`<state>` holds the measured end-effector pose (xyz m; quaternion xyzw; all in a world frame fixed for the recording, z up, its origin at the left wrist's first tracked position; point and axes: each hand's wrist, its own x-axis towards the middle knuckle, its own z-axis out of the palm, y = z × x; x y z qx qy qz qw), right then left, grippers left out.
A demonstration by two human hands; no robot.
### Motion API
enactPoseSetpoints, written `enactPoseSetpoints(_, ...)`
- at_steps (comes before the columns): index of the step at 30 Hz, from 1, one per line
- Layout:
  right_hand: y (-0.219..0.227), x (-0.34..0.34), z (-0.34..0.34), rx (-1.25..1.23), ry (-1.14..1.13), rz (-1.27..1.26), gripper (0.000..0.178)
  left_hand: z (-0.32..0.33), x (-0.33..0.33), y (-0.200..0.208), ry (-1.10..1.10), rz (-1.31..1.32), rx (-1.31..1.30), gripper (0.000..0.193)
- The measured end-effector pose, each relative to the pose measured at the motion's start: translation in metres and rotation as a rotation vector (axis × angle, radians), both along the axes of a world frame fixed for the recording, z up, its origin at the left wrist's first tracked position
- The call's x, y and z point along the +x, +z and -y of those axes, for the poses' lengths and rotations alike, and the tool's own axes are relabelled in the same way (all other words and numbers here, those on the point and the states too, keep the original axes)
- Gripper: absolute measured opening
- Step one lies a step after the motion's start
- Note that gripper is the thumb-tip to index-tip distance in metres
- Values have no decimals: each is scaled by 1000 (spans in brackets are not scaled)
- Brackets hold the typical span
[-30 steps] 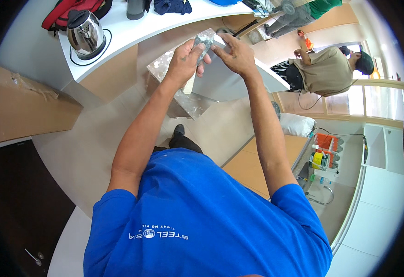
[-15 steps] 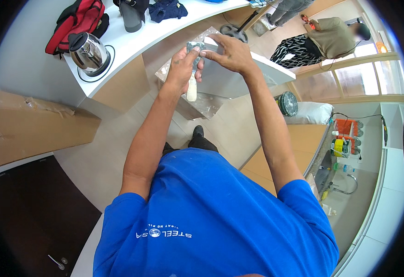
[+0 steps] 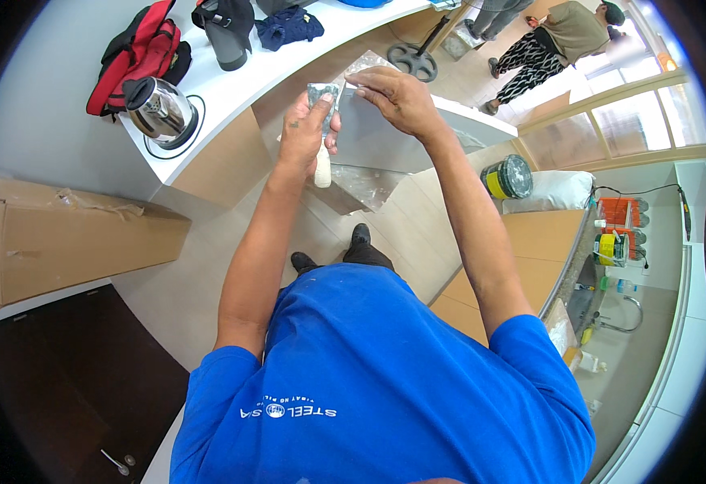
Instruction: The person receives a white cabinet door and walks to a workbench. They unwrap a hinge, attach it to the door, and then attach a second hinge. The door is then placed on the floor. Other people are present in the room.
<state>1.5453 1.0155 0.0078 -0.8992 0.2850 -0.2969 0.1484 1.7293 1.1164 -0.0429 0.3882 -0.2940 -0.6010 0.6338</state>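
My left hand [image 3: 298, 135] is closed round a putty knife [image 3: 322, 171]. Its pale handle points down toward me, and the metal blade, smeared with grey residue, sticks up past my thumb. Just right of the blade, my right hand [image 3: 405, 103] has its thumb and fingers drawn together, with the fingertips close to the blade's edge. A thin sliver shows by those fingertips, but I cannot make out what they hold. Below and beyond both hands are a grey panel [image 3: 377, 143] and a plastic-wrapped box [image 3: 357, 189].
A white counter [image 3: 232, 85] at upper left carries a steel kettle [image 3: 159, 114], a red bag [image 3: 131, 60] and a dark tumbler [image 3: 225, 36]. A large carton [image 3: 79, 242] stands at left. At right are a bucket [image 3: 508, 177] and a sink counter. Another person [image 3: 559, 40] stands far right.
The putty knife and my left hand have shifted slightly left and down. My right fingers have drawn back from the blade. The person at far right has changed posture.
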Motion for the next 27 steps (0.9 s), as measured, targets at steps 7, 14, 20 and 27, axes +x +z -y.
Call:
enactPoseSetpoints(7, 8, -4, -11, 21, -9, 32, 25, 4, 7, 1, -66, 113, 38, 17)
enactPoseSetpoints(14, 8, -3, -11, 163, -80, 37, 28, 10, 10, 13, -111, 59, 115, 18)
enactPoseSetpoints(20, 9, 8, -11, 127, -165, -93, 35, 10, 19, 27, -196, 99, 150, 23)
enactPoseSetpoints(27, 16, 15, -17, 179, -219, -149, 32, 10, 19, 40, -199, 137, 155, 24)
